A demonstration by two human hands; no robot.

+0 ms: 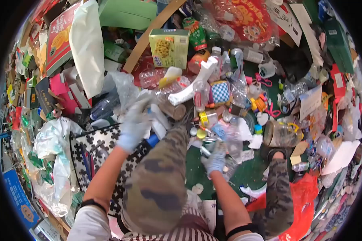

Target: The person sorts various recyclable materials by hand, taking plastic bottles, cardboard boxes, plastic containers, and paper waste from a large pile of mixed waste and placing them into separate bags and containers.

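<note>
My left hand (pixel 132 127), in a pale glove, is over the pile just left of my knee. Motion smears its fingers, so what they hold, if anything, does not show. White plastic pieces (pixel 158 120) lie beside it. My right hand (pixel 215 158), gloved too, is low over the green floor (pixel 199 176) with its fingers curled in. A small whitish piece (pixel 205 151) shows at its fingertips, too small to name. Close above it are clear plastic packaging (pixel 234 146), a yellow-labelled jar (pixel 208 118) and a yellow lid (pixel 201 133).
Mixed waste surrounds me. A yellow-green biscuit box (pixel 169 48), a white foam piece (pixel 195 82) and clear bottles (pixel 201 95) lie ahead. At right are a large clear jar (pixel 281 134) and a red bag (pixel 299 209). A black-and-white patterned bag (pixel 96 150) lies left.
</note>
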